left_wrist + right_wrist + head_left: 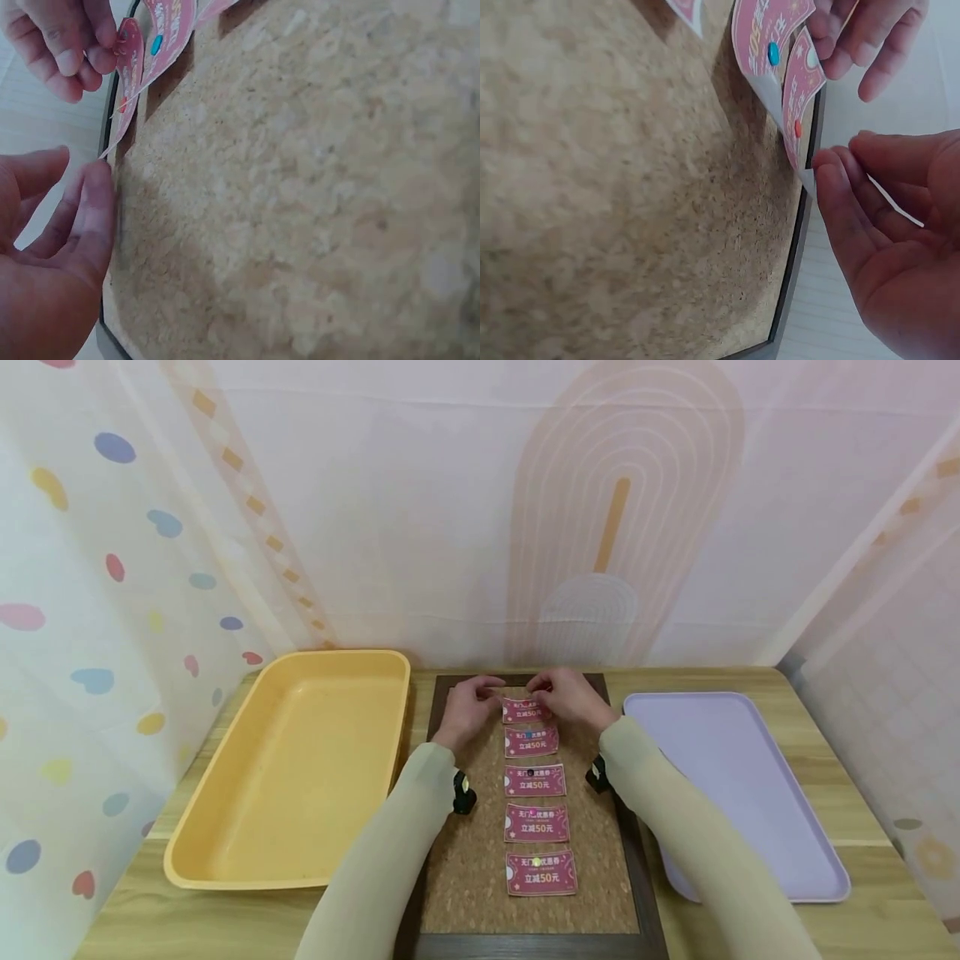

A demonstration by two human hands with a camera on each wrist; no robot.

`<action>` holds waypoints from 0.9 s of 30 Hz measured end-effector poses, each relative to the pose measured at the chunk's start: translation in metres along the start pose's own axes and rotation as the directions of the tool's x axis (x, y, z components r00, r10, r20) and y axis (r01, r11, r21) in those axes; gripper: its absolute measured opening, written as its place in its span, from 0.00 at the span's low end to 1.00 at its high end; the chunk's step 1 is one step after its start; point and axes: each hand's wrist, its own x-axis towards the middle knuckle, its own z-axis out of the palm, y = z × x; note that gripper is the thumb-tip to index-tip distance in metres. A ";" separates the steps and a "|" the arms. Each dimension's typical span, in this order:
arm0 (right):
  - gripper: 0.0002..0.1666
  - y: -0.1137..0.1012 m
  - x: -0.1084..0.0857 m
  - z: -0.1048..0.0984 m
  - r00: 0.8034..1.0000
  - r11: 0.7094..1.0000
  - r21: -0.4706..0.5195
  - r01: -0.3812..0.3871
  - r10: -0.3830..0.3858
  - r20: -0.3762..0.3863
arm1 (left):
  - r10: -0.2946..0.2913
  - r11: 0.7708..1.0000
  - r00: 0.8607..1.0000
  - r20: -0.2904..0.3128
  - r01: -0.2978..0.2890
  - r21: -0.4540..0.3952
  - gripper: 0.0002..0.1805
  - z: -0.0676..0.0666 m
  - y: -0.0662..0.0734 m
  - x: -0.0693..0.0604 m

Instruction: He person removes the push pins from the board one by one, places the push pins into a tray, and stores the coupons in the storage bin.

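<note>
A cork board [465, 877] in a dark frame carries several pink coupons in a column, each with a coloured pushpin. The farthest coupon [525, 713] has a red pushpin [798, 129]. My left hand [468, 708] touches its left edge with the fingertips, the thumb held apart. At its right edge is my right hand [572, 695], whose fingertips touch a lifted corner. Nearer coupons bear a blue pushpin [528, 735], a black pushpin [530, 772], a pink pushpin [532, 812] and a yellow pushpin [536, 862].
Left of the board lies a deep yellow tray [300, 777]. A shallow lilac tray [727, 785] is on the right, partly under my right sleeve. The wooden table [247, 927] meets a patterned curtain [420, 527] at the back.
</note>
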 end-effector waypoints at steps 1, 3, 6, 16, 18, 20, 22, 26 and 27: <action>0.14 0.000 0.002 0.000 1.000 1.000 0.000 -0.001 0.001 0.009 | 0.000 1.000 1.000 -0.008 0.000 -0.004 0.16 0.000 0.000 0.000; 0.14 -0.001 0.006 0.000 1.000 1.000 0.009 -0.008 0.007 0.029 | -0.005 1.000 1.000 -0.024 0.005 -0.008 0.15 0.000 -0.001 0.001; 0.14 -0.002 0.010 0.000 0.998 0.999 0.030 -0.023 0.021 0.060 | -0.017 1.000 0.999 -0.028 0.016 -0.016 0.13 0.001 -0.005 0.002; 0.10 0.005 0.017 0.005 0.994 0.998 0.009 -0.068 0.067 0.091 | -0.015 0.999 1.000 0.005 0.015 -0.030 0.11 0.005 -0.010 0.005; 0.10 0.006 0.016 0.005 0.992 0.997 0.014 -0.077 0.076 0.099 | -0.010 1.000 1.000 0.020 0.011 -0.026 0.11 0.006 -0.010 0.005; 0.09 0.007 0.016 0.005 0.990 0.995 0.023 -0.094 0.091 0.104 | -0.010 1.000 0.999 0.032 0.011 -0.019 0.10 0.008 -0.010 0.006; 0.08 0.008 0.016 0.006 0.989 0.994 0.028 -0.102 0.098 0.107 | -0.014 1.000 0.999 0.044 0.014 -0.017 0.10 0.010 -0.009 0.006; 0.08 0.011 0.016 0.006 0.987 0.991 0.039 -0.126 0.121 0.103 | -0.013 1.000 0.998 0.062 0.014 -0.010 0.09 0.011 -0.006 0.006; 0.07 0.011 0.015 0.006 0.987 0.991 0.040 -0.129 0.124 0.100 | -0.014 1.000 0.998 0.065 0.015 -0.009 0.09 0.011 -0.005 0.005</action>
